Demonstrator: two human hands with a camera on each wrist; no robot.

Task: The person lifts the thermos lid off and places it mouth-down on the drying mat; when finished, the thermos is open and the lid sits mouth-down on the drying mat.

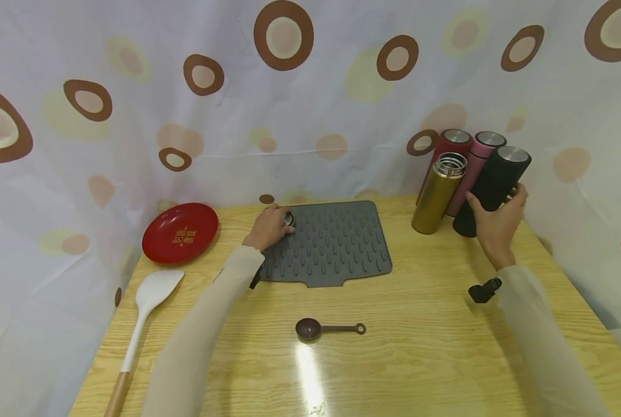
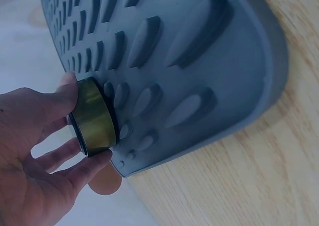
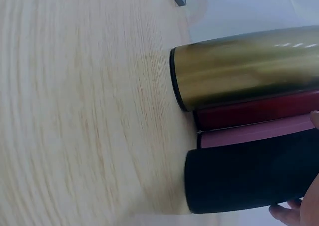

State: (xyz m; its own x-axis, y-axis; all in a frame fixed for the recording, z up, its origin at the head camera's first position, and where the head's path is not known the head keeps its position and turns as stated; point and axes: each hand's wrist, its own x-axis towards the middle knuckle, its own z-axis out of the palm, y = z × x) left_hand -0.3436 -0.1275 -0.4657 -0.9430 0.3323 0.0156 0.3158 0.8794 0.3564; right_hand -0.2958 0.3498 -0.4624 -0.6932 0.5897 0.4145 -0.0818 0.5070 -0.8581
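Observation:
My left hand (image 1: 269, 226) pinches a round gold lid (image 2: 94, 117) with a steel top between thumb and fingers. The lid sits at the back left part of a grey ribbed silicone drying mat (image 1: 336, 231). At the right, my right hand (image 1: 498, 229) grips a black thermos (image 1: 497, 176) low on its body; the thermos stands with its steel-topped lid on. Just left of it is a gold thermos (image 1: 434, 200) without a lid, its threaded steel mouth showing. Behind these stand a red thermos (image 1: 442, 147) and a pink thermos (image 1: 464, 188), both lidded and partly hidden.
A red plate (image 1: 159, 237) with gold characters lies at the back left. In front of it is a white spatula (image 1: 154, 289) with a wooden handle. A brown measuring spoon (image 1: 308, 329) lies before the mat. A patterned curtain (image 1: 331, 104) hangs behind the wooden table (image 1: 415, 347).

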